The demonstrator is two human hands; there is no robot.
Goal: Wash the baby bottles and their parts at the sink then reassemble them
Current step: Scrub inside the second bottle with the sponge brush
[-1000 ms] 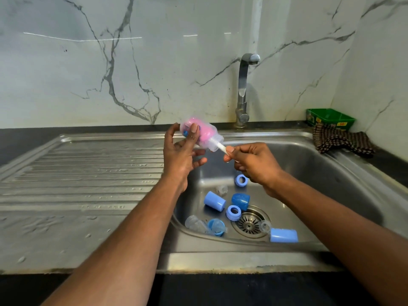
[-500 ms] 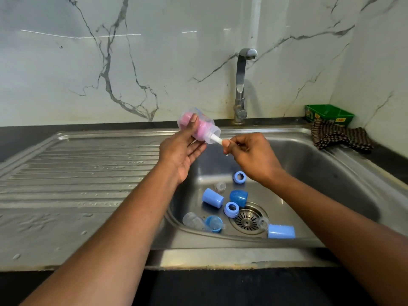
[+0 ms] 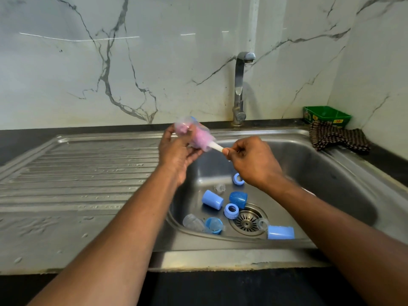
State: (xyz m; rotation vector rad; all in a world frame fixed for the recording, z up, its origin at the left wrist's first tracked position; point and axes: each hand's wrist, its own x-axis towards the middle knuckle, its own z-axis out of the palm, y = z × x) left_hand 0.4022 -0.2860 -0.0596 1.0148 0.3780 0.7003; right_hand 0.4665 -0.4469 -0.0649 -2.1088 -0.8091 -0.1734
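Observation:
My left hand (image 3: 176, 154) grips a clear baby bottle (image 3: 194, 134) above the sink's left rim, tilted with its mouth toward the right. A pink sponge brush fills the bottle, and its white handle (image 3: 217, 147) sticks out of the mouth. My right hand (image 3: 254, 161) pinches that handle. Down in the sink basin (image 3: 320, 173) lie blue caps (image 3: 212, 199), a darker blue cap (image 3: 238, 198), blue rings (image 3: 231, 210), clear teats (image 3: 219, 187) and another clear bottle (image 3: 194, 223) beside a blue collar (image 3: 213, 225).
The steel tap (image 3: 239, 85) stands behind the basin with no water running. A ribbed draining board (image 3: 77, 173) stretches to the left. At the back right are a green tub (image 3: 326, 114) and a striped brown cloth (image 3: 337, 138). The drain strainer (image 3: 246, 220) sits among the parts.
Both hands have shifted slightly left and up with the bottle. The bottle has turned in my left hand, and the brush sits deeper with less handle showing.

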